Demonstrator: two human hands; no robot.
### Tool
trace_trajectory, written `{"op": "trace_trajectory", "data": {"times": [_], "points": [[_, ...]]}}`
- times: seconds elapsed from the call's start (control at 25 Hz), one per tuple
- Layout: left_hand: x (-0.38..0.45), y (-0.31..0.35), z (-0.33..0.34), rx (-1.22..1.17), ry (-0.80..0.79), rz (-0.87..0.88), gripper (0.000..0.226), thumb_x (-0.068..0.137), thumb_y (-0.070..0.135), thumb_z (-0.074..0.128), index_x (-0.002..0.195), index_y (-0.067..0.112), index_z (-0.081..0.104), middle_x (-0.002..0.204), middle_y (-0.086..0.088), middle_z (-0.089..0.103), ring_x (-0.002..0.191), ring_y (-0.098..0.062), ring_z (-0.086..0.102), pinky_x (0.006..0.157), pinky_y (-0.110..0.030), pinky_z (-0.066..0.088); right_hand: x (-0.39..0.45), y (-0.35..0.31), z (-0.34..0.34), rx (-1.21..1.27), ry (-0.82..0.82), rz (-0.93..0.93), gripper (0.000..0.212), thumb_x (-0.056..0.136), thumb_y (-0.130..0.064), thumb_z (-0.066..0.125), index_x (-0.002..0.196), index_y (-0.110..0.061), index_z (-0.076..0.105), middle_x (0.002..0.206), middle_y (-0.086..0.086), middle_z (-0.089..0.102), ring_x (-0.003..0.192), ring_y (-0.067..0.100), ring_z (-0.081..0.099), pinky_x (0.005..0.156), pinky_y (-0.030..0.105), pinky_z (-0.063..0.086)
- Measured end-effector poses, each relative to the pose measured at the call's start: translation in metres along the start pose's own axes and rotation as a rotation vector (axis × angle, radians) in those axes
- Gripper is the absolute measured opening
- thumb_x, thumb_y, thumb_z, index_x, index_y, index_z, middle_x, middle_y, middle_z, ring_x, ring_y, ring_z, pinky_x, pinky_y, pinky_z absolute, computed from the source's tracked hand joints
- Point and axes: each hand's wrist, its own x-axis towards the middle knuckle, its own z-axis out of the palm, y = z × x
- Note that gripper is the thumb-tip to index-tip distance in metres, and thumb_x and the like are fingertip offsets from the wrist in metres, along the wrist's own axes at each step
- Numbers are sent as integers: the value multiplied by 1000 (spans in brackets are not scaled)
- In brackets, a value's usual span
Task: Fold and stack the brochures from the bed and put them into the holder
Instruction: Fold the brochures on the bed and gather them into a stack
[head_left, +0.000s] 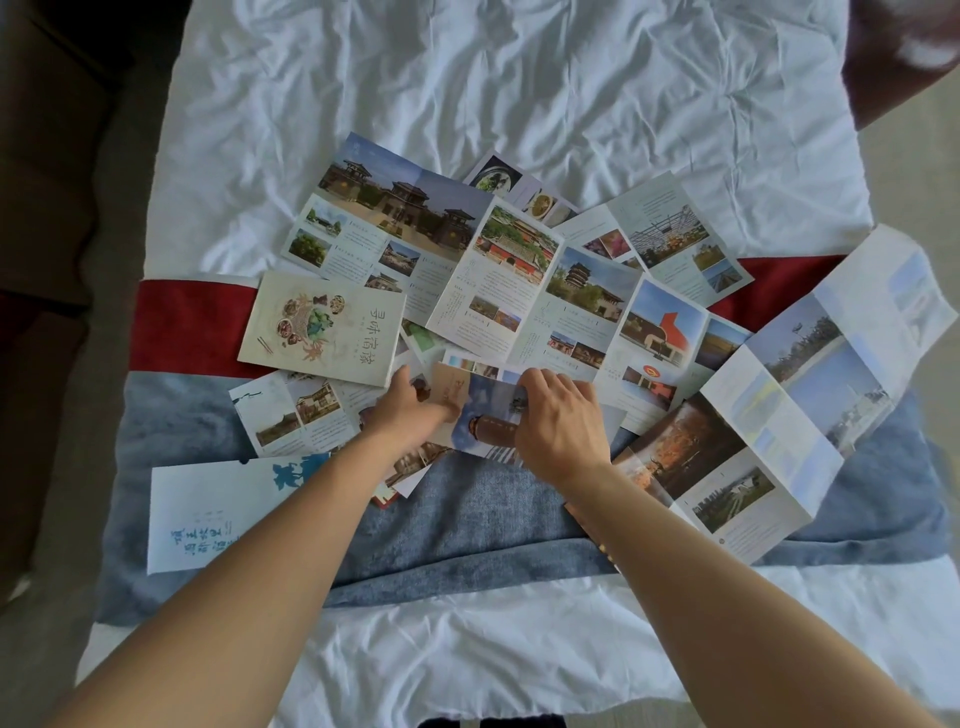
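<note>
Several brochures lie scattered and overlapping across the middle of the bed (519, 93). A long unfolded one with temple photos (524, 291) spans the centre. A folded cream booklet (324, 327) lies at the left. A large unfolded brochure with lake photos (789, 395) lies at the right. My left hand (405, 410) and my right hand (561, 421) both grip a brochure with a blue sky and a brown tower (488, 415) near the front of the pile. No holder is visible.
A red and blue-grey bed runner (467, 519) crosses the white sheet under the papers. A white leaflet with blue script (208, 514) lies at the near left. A dark sofa stands beyond the bed's left edge, with floor at the right.
</note>
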Motion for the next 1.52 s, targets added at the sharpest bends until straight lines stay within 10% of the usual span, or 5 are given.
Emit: {"op": "trace_trajectory", "data": {"times": [0.4,0.64,0.8,1.32,1.52], "points": [[-5,-1,1,17,49,121,16,85,13,64,88,28,63,98,10,69,99,-21,65,82,-33,53,-5,4,14,-17,-148,152,22,87,-14,46,108,-10,52,131,10,49,117,32,48,95,49,43],[-12,-2,0,121,178,270,7,92,16,58,97,21,60,109,3,71,98,-24,65,65,-20,52,-6,-6,13,109,-144,234,40,86,-5,47,119,-22,35,97,9,68,64,26,58,58,40,46],[-19,-5,2,386,339,550,24,86,8,68,106,15,58,106,-3,66,91,-21,63,59,-22,51,-20,-7,14,119,-215,274,88,84,-7,56,153,-37,8,123,12,52,65,24,52,44,29,32],[-21,-51,71,828,265,786,40,81,13,70,121,18,61,118,-3,59,112,-25,55,94,-38,45,-132,15,78,167,-398,507,84,89,-13,50,157,-22,2,148,6,36,102,32,61,61,38,43],[-39,-94,87,990,7,730,76,86,37,66,152,20,31,162,-8,15,152,-25,7,122,-42,18,-136,25,75,-132,-382,110,81,91,-32,59,157,-20,14,164,8,14,147,30,23,109,42,39]]}}
